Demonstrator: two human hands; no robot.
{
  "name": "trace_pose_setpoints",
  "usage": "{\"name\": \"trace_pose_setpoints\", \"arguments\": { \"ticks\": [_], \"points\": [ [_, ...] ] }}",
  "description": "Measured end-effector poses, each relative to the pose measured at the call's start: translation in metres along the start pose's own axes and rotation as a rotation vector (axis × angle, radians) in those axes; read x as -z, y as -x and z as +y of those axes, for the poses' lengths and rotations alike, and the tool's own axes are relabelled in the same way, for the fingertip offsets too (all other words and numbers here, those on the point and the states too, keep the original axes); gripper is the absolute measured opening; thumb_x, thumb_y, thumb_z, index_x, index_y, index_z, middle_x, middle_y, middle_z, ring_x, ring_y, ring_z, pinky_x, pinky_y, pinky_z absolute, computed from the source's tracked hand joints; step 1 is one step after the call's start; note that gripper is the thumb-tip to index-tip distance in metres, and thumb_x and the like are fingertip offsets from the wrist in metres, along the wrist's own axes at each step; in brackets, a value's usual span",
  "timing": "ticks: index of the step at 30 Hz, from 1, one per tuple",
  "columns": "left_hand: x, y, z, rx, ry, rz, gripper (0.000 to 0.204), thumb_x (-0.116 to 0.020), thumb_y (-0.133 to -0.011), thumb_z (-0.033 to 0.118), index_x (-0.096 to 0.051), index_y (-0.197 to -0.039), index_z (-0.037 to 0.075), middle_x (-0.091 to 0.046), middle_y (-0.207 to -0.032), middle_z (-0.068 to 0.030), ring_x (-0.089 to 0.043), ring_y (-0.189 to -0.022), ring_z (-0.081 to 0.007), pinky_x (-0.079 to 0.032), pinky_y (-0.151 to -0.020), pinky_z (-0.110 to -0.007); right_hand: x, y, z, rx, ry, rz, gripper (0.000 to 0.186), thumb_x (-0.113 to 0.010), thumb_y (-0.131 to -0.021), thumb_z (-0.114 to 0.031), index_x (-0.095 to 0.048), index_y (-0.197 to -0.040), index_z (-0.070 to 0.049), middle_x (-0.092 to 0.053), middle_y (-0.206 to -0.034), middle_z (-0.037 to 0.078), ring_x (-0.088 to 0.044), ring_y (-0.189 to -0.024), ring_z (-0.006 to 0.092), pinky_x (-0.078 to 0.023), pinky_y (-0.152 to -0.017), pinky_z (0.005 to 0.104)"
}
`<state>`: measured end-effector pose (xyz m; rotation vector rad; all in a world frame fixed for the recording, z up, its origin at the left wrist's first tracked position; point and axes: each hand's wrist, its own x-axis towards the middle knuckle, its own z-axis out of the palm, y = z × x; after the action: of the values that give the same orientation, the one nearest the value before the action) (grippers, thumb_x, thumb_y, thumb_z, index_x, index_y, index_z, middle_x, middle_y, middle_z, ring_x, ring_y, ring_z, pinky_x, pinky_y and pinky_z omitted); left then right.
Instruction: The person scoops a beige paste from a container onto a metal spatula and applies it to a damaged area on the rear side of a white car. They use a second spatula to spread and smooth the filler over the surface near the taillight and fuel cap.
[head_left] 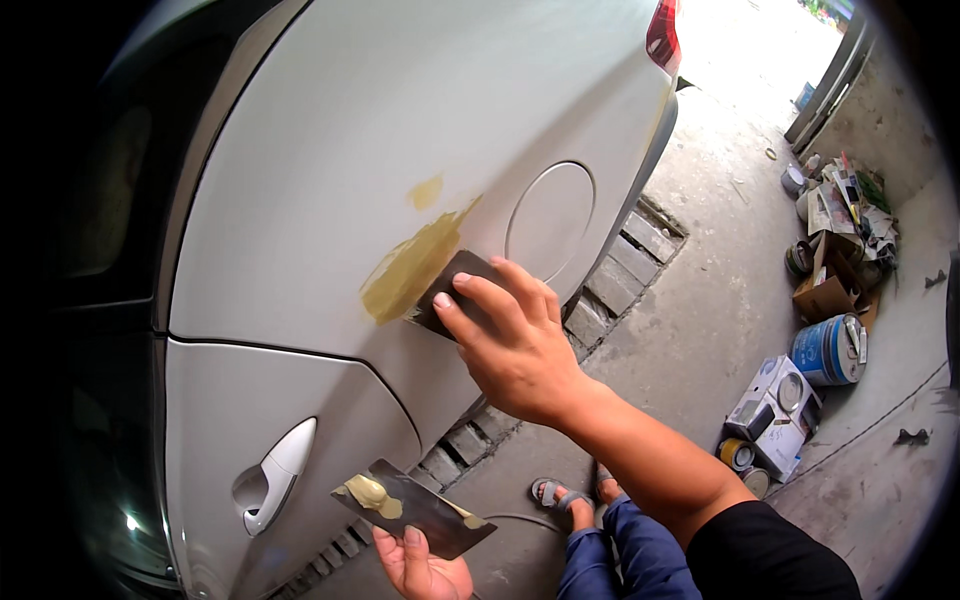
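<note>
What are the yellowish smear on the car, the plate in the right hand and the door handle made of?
Yellowish smear: paste, perhaps filler; dull, with streaks and ragged edges. Plate: perhaps metal or stiff plastic; thin, flat and dark, which leaves it open. Door handle: probably painted plastic or metal, being smooth and glossy.

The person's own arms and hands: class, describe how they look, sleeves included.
The right hand is ungloved, with no ring or watch visible; its forearm is bare up to a plain black sleeve. The left hand is ungloved too; any sleeve there is out of view.
</note>
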<state>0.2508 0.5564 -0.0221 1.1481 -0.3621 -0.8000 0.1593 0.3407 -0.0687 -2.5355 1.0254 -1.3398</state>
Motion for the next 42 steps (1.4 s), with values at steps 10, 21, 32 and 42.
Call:
{"name": "trace_pose_setpoints", "arguments": {
  "ticks": [10,21,32,42],
  "points": [
    [-0.005,0.002,0.003,0.005,-0.006,0.002,0.041,-0.047,-0.087,0.002,-0.044,-0.129,0.001,-0.056,-0.120,-0.0107,-0.054,-0.108,-0.0220,-0.042,-0.098,-0.038,0.024,-0.025,-0.023,0.007,0.043,0.015,0.051,-0.060,-0.070,-0.009,-0.057,-0.121,-0.010,-0.047,-0.128,0.009,-0.041,-0.117,0.0373,-0.035,-0.089,0.0457],
    [-0.005,0.003,0.003,0.008,-0.006,0.014,0.043,-0.048,-0.087,0.002,-0.043,-0.129,0.001,-0.055,-0.120,-0.0105,-0.055,-0.106,-0.0221,-0.045,-0.095,-0.038,0.018,-0.015,-0.025,0.024,-0.005,0.104,0.051,-0.060,-0.070,-0.007,-0.057,-0.121,-0.010,-0.046,-0.129,0.009,-0.041,-0.117,0.0379,-0.034,-0.091,0.0457],
    [0.000,0.002,0.005,-0.004,-0.016,-0.025,0.041,-0.048,-0.087,0.003,-0.044,-0.128,0.001,-0.056,-0.120,-0.0107,-0.055,-0.107,-0.0225,-0.044,-0.096,-0.039,0.011,-0.011,-0.022,0.010,0.004,0.024,0.055,-0.061,-0.070,-0.008,-0.055,-0.124,-0.012,-0.043,-0.132,0.009,-0.039,-0.118,0.0382,-0.033,-0.092,0.0464],
    [-0.003,0.005,0.005,0.001,-0.006,-0.014,0.041,-0.047,-0.087,0.003,-0.045,-0.127,0.001,-0.056,-0.120,-0.0104,-0.054,-0.108,-0.0225,-0.042,-0.098,-0.039,0.007,-0.015,-0.018,0.022,0.040,0.035,0.055,-0.062,-0.068,-0.008,-0.056,-0.123,-0.012,-0.045,-0.130,0.009,-0.040,-0.118,0.0371,-0.034,-0.091,0.0457]
  ]
}}
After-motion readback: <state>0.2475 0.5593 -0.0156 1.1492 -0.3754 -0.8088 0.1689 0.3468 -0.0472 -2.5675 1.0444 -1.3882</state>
